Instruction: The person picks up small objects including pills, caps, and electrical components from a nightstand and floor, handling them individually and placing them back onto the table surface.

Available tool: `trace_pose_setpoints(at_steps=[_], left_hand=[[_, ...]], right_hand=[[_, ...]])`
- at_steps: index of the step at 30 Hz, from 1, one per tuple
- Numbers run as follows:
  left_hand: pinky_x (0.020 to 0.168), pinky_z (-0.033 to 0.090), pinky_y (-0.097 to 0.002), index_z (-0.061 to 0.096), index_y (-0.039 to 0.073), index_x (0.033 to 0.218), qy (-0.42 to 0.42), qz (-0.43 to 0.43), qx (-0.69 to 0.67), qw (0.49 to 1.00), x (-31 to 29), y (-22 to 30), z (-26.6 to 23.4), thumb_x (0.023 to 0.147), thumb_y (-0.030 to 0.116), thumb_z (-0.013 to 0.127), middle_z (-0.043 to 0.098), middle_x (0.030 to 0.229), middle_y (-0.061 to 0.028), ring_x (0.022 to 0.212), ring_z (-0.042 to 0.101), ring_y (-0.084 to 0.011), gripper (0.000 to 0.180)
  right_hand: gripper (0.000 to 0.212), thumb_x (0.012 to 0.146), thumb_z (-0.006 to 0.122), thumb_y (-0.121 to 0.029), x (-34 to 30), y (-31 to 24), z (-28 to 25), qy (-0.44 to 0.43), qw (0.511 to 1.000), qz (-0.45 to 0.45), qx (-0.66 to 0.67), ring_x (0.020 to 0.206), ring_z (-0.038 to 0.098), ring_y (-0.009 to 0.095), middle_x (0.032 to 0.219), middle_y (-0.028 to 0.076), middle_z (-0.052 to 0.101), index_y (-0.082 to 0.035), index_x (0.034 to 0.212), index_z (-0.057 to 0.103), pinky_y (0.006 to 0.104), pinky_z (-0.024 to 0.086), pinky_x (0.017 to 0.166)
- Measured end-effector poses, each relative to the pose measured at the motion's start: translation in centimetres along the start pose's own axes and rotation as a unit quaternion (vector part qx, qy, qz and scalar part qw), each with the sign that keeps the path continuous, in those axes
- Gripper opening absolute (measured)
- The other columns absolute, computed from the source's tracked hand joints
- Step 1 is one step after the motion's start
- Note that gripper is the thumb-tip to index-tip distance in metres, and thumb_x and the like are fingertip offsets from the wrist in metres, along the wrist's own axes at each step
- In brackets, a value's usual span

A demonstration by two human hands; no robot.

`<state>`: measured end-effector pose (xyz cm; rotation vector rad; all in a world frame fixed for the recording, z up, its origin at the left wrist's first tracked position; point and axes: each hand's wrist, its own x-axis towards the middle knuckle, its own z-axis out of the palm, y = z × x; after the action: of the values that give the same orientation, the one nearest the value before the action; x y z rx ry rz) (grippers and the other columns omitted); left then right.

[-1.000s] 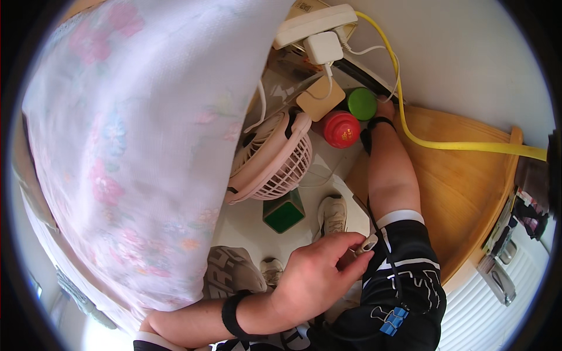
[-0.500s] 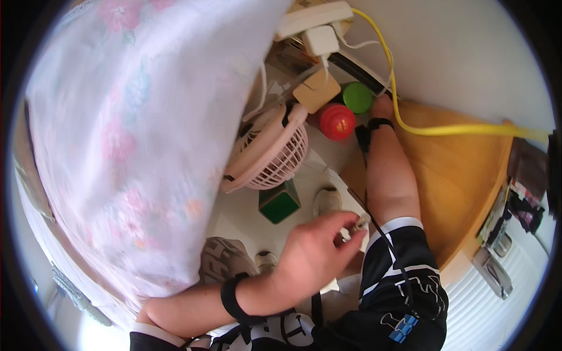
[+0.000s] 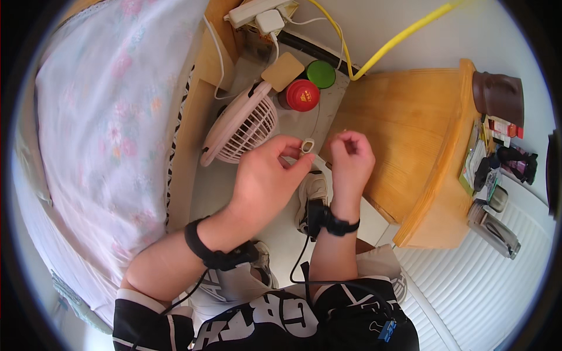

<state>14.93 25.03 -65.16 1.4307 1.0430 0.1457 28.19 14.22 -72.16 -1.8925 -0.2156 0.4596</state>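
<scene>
Between the thumb and fingertips of my left hand is a small pale ring-shaped piece, its dark opening turned upward. My right hand is raised just to the right of it, fingers curled and pressed together in a pinch. Anything inside that pinch is too small or hidden to make out. A faint thin line, maybe a thread, runs up from near the ring. Left of my hands stands a pink fan with a grille front. Beyond them are a red-lidded jar and a green lid.
A bed with a floral cover fills the left. On the right stands a wooden cabinet with odds and ends on top. A white power strip, a plug adapter and a yellow cable are at the back.
My right arm has drawn back from beside the cabinet and jars to near my left hand. The left hand has moved forward and left with the pale ring. The view has shifted.
</scene>
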Motion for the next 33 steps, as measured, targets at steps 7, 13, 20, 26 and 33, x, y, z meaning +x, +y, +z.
trace_pose_setpoints(at_steps=[7, 13, 20, 26, 33], left_hand=[[0.067, 0.057, -0.0273, 0.07, -0.001, 0.111, -0.006, 0.053, 0.074, 0.996, -0.3, -1.2, 0.5, 0.088, 0.014, 0.078, 0.077, 0.094, -0.01, 0.073, 0.071, -0.0127, 0.029], [0.069, 0.058, -0.0286, 0.072, 0.0, 0.11, -0.008, 0.104, 0.105, 0.989, -0.5, -2.0, 0.7, 0.086, 0.012, 0.077, 0.077, 0.093, -0.0121, 0.074, 0.073, -0.0162, 0.027], [0.067, 0.058, -0.0304, 0.074, 0.003, 0.107, -0.011, 0.118, 0.117, 0.986, -0.6, -2.0, 0.7, 0.085, 0.011, 0.075, 0.077, 0.089, -0.0116, 0.072, 0.073, -0.0185, 0.024], [0.067, 0.058, -0.0306, 0.075, 0.004, 0.107, -0.015, 0.106, 0.107, 0.988, -0.6, -1.7, 0.3, 0.085, 0.012, 0.075, 0.077, 0.09, -0.0124, 0.073, 0.073, -0.0199, 0.024], [0.069, 0.059, -0.0299, 0.074, 0.001, 0.108, -0.017, 0.117, 0.108, 0.987, -0.9, -1.7, 0.6, 0.085, 0.013, 0.076, 0.077, 0.091, -0.0133, 0.077, 0.075, -0.0193, 0.025]], right_hand=[[0.024, 0.072, 0.075, 0.011, -3.3, -2.4, -0.9, -0.115, 0.949, -0.288, -0.053, 0.073, 0.068, 0.021, 0.09, 0.011, 0.069, -0.003, 0.09, 0.066, 0.0293, 0.056, 0.067], [0.026, 0.07, 0.076, 0.01, -2.6, -3.1, -1.8, -0.171, 0.922, -0.336, -0.089, 0.072, 0.068, 0.022, 0.09, 0.009, 0.069, -0.004, 0.09, 0.066, 0.03, 0.055, 0.064], [0.024, 0.072, 0.075, 0.009, -2.2, -4.1, -2.4, -0.217, 0.908, -0.332, -0.132, 0.073, 0.068, 0.022, 0.091, 0.009, 0.069, -0.004, 0.09, 0.067, 0.03, 0.056, 0.065], [0.021, 0.074, 0.076, 0.008, -2.2, -4.4, -2.2, -0.222, 0.906, -0.329, -0.145, 0.075, 0.07, 0.021, 0.093, 0.009, 0.07, -0.003, 0.091, 0.069, 0.0299, 0.056, 0.067], [0.017, 0.079, 0.079, 0.008, -2.1, -3.5, -2.7, -0.24, 0.943, -0.226, -0.046, 0.077, 0.069, 0.016, 0.091, 0.008, 0.068, -0.001, 0.088, 0.067, 0.0277, 0.057, 0.068]])
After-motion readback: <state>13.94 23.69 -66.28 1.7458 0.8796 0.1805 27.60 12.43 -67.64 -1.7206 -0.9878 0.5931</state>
